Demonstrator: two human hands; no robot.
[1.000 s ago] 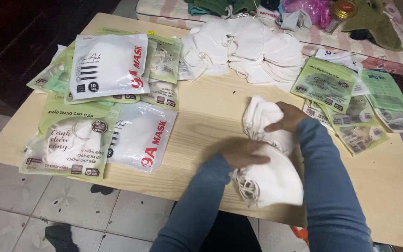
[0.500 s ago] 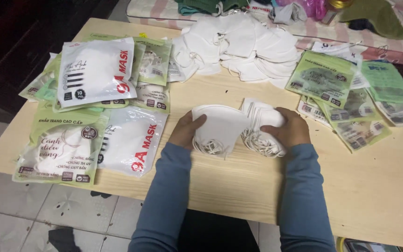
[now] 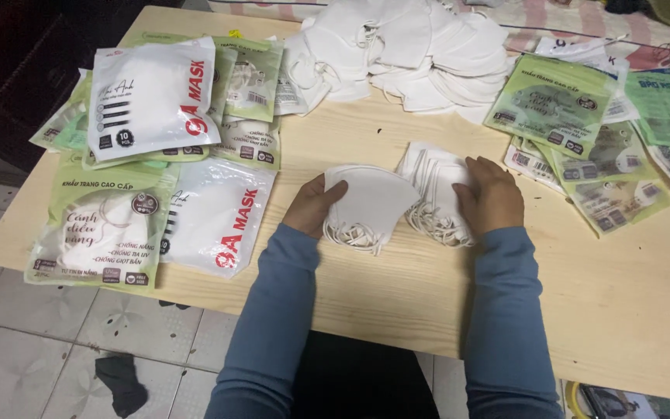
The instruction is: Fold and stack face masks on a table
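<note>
My left hand (image 3: pixel 313 206) grips a small stack of folded white face masks (image 3: pixel 370 203), held on edge on the wooden table (image 3: pixel 614 295). My right hand (image 3: pixel 492 194) presses against a second stack of white masks (image 3: pixel 433 182) standing just right of the first. Ear loops hang from the bottom of both stacks. Both arms wear blue sleeves.
A loose heap of white masks (image 3: pixel 405 46) lies at the table's far middle. White and green mask packets (image 3: pixel 149 101) pile up at the left, and green packets (image 3: pixel 556 105) spread at the right. A dark cloth (image 3: pixel 122 382) lies on the tiled floor below.
My hands lifted the masks from the table's near right and split them into two stacks at the middle. The left stack has moved slightly away from the right one.
</note>
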